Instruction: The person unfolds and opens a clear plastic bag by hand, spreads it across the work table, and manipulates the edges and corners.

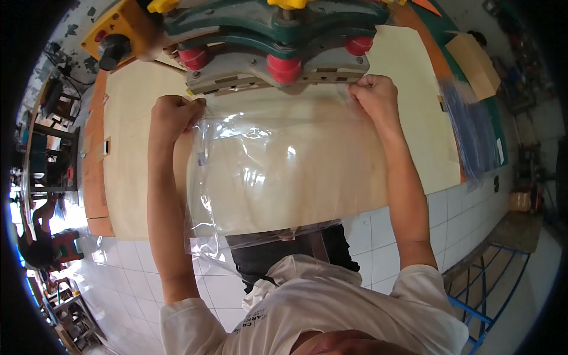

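Observation:
A clear plastic sheet [278,165] is stretched between my two hands and hangs down over the table's front edge. My left hand [177,115] pinches its far left corner. At the far right corner, my right hand [374,97] has its fingers closed on the same sheet. The sheet's far edge lies along the front of a green and grey press head [278,65] with red round knobs [284,68]. Whether that edge goes under the metal bar is hard to make out.
A yellow control box [121,32] with a black knob stands at the back left. Bluish plastic sheets [470,127] and a cardboard piece [473,65] lie on the right. Pale board [133,177] covers the table. A blue metal frame [488,290] stands on the floor at right.

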Demonstrator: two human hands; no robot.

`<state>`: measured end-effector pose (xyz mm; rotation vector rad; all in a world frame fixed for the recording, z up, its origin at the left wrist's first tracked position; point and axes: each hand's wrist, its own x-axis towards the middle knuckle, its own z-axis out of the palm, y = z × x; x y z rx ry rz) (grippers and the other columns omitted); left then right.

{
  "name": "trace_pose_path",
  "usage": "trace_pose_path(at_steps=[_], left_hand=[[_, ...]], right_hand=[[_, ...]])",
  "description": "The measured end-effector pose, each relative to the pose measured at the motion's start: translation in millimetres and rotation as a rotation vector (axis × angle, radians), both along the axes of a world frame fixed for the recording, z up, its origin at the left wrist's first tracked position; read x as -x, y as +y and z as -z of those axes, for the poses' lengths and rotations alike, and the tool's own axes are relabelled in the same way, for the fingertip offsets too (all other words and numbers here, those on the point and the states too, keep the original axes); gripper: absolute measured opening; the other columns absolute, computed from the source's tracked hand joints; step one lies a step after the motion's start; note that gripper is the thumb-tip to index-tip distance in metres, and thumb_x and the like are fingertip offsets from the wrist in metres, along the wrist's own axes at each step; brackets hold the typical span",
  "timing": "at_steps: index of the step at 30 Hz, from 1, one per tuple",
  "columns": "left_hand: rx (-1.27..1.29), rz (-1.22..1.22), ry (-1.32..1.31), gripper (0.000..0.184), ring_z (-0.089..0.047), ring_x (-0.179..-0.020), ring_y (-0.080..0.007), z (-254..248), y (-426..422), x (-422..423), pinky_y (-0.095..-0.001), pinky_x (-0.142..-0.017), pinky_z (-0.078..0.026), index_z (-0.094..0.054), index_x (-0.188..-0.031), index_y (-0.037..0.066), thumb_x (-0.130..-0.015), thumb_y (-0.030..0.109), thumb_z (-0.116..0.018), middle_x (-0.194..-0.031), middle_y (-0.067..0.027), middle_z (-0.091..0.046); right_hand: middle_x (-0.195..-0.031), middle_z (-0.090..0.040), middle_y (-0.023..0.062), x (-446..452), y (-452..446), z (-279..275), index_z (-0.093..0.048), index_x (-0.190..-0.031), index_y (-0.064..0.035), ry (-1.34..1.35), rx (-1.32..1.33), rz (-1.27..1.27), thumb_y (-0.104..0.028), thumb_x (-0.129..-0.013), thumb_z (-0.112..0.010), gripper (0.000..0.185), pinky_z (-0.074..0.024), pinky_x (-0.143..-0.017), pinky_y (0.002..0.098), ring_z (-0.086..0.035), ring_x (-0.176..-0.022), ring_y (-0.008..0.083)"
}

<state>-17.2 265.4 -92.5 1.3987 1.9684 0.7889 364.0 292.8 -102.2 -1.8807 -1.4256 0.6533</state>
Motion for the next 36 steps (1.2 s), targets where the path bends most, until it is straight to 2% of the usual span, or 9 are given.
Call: trace_pose_path(at_steps=[10, 18, 36], left_hand=[[0.014, 0.041, 0.004, 0.040, -0.049, -0.042, -0.0110, -2.1, 0.1, 0.6, -0.0268, -0.044, -0.041, -0.056, -0.052, -0.001, -0.079, 0.023, -0.072, -0.046, -0.0043, -0.052], [0.018, 0.040, -0.004, 0.042, -0.049, -0.042, -0.0107, -2.5, -0.5, 0.4, -0.0263, -0.043, -0.041, -0.056, -0.053, -0.001, -0.080, 0.025, -0.074, -0.047, -0.0039, -0.052], [0.006, 0.030, -0.006, 0.039, -0.050, -0.043, -0.0101, -0.2, 0.0, 0.8, -0.0261, -0.042, -0.041, -0.059, -0.058, -0.002, -0.081, 0.025, -0.074, -0.050, -0.0046, -0.054]], right_hand=[[-0.074, -0.072, 0.0131, 1.0, 1.3, 8.8, -0.073, -0.077, -0.0019, -0.055, -0.038, 0.008, -0.020, -0.069, -0.075, 0.019, -0.0538, -0.072, 0.0342, -0.069, -0.070, 0.0247], [-0.066, -0.070, 0.0099, 1.6, 0.9, 6.3, -0.073, -0.075, -0.0024, -0.016, -0.031, -0.005, -0.018, -0.070, -0.076, 0.016, -0.0533, -0.068, 0.0313, -0.068, -0.065, 0.0189], [-0.067, -0.070, 0.0093, 2.1, 0.8, 6.7, -0.073, -0.073, -0.0023, 0.012, -0.036, 0.001, -0.016, -0.070, -0.075, 0.014, -0.0524, -0.065, 0.0304, -0.066, -0.061, 0.0171]])
